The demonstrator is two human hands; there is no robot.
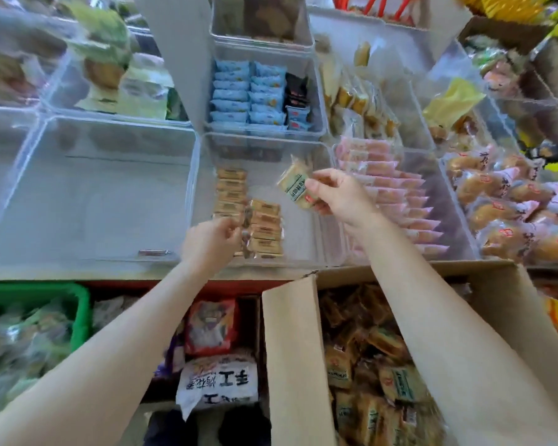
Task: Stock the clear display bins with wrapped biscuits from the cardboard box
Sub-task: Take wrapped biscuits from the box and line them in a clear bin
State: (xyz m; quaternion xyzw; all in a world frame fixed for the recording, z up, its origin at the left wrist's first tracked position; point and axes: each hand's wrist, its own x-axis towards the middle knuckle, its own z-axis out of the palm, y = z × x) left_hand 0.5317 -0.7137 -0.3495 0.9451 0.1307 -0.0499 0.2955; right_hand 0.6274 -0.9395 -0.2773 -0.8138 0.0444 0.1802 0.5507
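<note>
Clear display bin (316, 201), middle of front row: two short rows of tan wrapped biscuits (264, 226) stood on edge at its left side. One wrapped biscuit (295, 187), tan with green label, held tilted above the bin. Cardboard box (298, 358) below, flaps open, heaped with matching packets.

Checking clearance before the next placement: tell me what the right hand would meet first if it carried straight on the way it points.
The right hand points left and slightly away, its grip on a wrapped biscuit. That line looks free over the bin floor; the stacked biscuits probably come first, though depth is unclear.
</note>
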